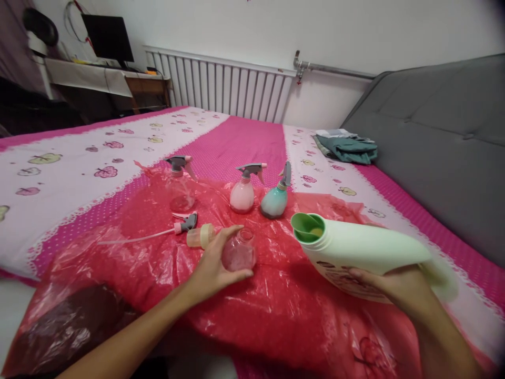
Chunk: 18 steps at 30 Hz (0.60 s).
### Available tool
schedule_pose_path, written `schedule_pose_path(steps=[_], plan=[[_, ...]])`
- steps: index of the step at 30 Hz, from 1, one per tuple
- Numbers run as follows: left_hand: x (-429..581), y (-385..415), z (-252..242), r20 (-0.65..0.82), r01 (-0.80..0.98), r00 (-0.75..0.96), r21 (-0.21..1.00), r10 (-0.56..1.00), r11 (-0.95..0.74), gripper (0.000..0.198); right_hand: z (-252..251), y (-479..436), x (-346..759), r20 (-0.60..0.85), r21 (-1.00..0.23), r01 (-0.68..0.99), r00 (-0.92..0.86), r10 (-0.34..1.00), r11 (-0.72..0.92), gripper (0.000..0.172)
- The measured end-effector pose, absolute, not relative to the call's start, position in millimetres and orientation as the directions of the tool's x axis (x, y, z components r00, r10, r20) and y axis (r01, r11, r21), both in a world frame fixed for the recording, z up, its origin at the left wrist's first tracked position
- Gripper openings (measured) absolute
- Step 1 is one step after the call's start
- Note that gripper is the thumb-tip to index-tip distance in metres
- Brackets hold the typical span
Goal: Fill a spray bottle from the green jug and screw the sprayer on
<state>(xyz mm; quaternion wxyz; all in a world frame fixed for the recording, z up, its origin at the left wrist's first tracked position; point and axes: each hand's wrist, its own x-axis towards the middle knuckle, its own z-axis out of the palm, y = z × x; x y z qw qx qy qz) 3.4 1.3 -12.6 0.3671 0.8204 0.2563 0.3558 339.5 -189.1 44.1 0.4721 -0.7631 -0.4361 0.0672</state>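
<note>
My left hand (215, 268) is wrapped round a small clear bottle (240, 251) with no top, standing on a red plastic sheet (284, 305). My right hand (390, 287) grips a large pale green detergent bottle (355, 252), tilted on its side with its open green spout (308, 227) pointing left, close to the small bottle. A loose spray head with its long tube (173, 230) and a small beige cap (200, 235) lie just left of my left hand.
Three spray bottles stand behind: a clear one (180, 184), a pink one (243, 189) and a teal one (276, 197). The sheet covers a pink and white bedspread (79, 163). Folded clothes (347, 147) lie by a grey headboard (442, 142). A radiator (221, 84) lines the wall.
</note>
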Motion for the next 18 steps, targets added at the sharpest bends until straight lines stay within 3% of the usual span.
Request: schedule_pose_path(steps=[11, 18], plan=[[4.5, 4.5, -20.0, 0.394, 0.188, 0.628, 0.76, 0.671, -0.622, 0.081, 63.0, -185.0, 316.6, 0.328, -0.704, 0.702, 0.459, 0.826, -0.11, 0.101], [4.5, 1.0, -14.8, 0.404, 0.162, 0.658, 0.748, 0.635, -0.644, 0.078, 71.1, -174.2, 318.4, 0.411, -0.455, 0.89, 0.205, 0.888, 0.006, 0.08]])
